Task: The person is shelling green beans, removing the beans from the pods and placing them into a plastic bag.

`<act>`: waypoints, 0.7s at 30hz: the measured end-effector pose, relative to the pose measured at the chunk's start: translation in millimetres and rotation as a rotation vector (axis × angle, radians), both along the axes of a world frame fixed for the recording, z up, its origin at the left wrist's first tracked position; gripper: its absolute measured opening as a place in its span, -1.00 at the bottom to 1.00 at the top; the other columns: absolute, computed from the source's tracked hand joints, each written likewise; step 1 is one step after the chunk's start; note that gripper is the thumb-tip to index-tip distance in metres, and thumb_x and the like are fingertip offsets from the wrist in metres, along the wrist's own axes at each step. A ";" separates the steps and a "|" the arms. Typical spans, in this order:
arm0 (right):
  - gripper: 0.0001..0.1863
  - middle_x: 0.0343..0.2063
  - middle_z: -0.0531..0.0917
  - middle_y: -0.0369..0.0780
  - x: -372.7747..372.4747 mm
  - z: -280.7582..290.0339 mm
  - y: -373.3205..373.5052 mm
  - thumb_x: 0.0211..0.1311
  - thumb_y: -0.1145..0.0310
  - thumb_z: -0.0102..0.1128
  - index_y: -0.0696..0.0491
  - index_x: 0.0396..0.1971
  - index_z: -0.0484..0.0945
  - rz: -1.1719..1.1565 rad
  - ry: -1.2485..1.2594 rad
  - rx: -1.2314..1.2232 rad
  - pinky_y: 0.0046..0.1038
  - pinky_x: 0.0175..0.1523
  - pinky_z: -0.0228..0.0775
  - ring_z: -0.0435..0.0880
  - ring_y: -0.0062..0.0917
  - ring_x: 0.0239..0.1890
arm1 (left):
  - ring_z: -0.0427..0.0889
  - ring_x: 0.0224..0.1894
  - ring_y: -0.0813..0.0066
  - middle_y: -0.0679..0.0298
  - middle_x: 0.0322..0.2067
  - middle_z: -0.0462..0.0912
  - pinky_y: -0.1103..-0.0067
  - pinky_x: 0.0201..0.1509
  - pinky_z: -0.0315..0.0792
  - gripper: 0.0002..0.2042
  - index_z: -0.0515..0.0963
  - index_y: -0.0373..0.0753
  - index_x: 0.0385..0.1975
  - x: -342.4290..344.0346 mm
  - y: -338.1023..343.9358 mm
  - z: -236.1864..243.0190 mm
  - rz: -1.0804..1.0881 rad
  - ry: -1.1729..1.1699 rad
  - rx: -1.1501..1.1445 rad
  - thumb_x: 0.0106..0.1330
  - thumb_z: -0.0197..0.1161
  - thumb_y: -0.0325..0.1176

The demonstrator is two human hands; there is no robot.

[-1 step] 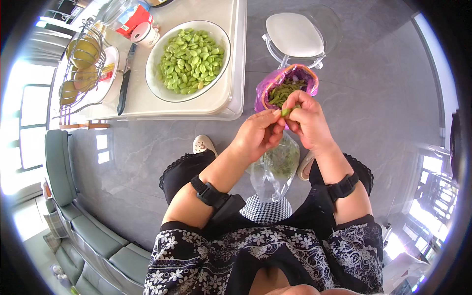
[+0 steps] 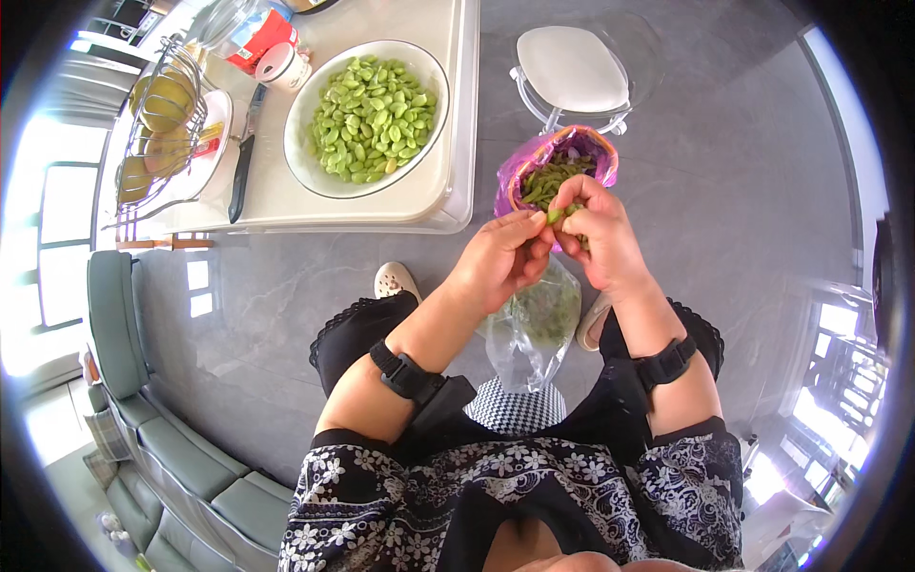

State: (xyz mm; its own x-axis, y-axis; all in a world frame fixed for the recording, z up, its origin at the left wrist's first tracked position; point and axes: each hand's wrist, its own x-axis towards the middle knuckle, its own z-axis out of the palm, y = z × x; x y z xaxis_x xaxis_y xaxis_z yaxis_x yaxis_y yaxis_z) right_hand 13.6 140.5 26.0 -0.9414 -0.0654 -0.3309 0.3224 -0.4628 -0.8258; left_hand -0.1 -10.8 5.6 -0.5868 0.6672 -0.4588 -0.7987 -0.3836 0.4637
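A green bean pod (image 2: pixel 554 217) is pinched between the fingertips of both hands. My left hand (image 2: pixel 498 259) grips its left end with thumb and forefinger. My right hand (image 2: pixel 602 240) is curled round the other end and partly hides it. Just beyond the hands, a purple bag (image 2: pixel 510 187) stands open with several green pods (image 2: pixel 541 184) inside. Below the hands, between my legs, hangs a clear plastic bag (image 2: pixel 522 357) with greenish matter in it. On the table to the left, a white bowl (image 2: pixel 297 157) holds a heap of shelled green beans (image 2: pixel 374 116).
The cream table (image 2: pixel 381 212) also carries a knife (image 2: pixel 241 179), a small white cup (image 2: pixel 283 67), a clear jar (image 2: pixel 229 33) and a wire fruit basket (image 2: pixel 181 114). A white-seated chair (image 2: pixel 572 67) stands ahead. A grey-green sofa (image 2: pixel 181 456) is at lower left.
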 end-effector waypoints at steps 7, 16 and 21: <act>-0.88 -0.64 0.39 -0.35 -0.4 0.3 4.4 -0.13 0.54 -0.03 0.06 -0.50 0.33 0.055 -0.045 -0.059 -0.72 -0.75 -0.06 0.26 -0.74 -0.76 | 0.25 -0.66 0.69 0.41 -0.66 0.31 0.73 -0.61 0.13 -0.73 0.40 -0.27 -0.47 2.1 1.4 11.5 -0.089 0.533 -0.431 0.32 -0.10 -0.22; -0.87 -0.66 0.37 -0.37 1.2 1.4 0.3 -0.16 0.58 -0.07 0.05 -0.52 0.34 0.027 -0.037 -0.016 -0.72 -0.70 -0.02 0.24 -0.75 -0.75 | 0.40 -0.59 0.45 0.23 -0.64 0.40 0.60 -0.51 0.28 -0.79 0.40 -0.33 -0.47 7.0 5.2 2.9 0.016 1.119 -0.743 0.29 -0.07 -0.33; -0.85 -0.68 0.35 -0.38 1.2 4.3 0.9 -0.17 0.60 -0.07 0.05 -0.53 0.34 0.012 -0.087 -0.039 -0.71 -0.71 -0.04 0.23 -0.76 -0.75 | 0.46 -0.47 0.10 0.03 -0.55 0.43 0.46 -0.43 0.34 -0.87 0.39 -0.35 -0.44 6.6 6.6 6.2 0.130 1.466 -0.912 0.24 -0.03 -0.42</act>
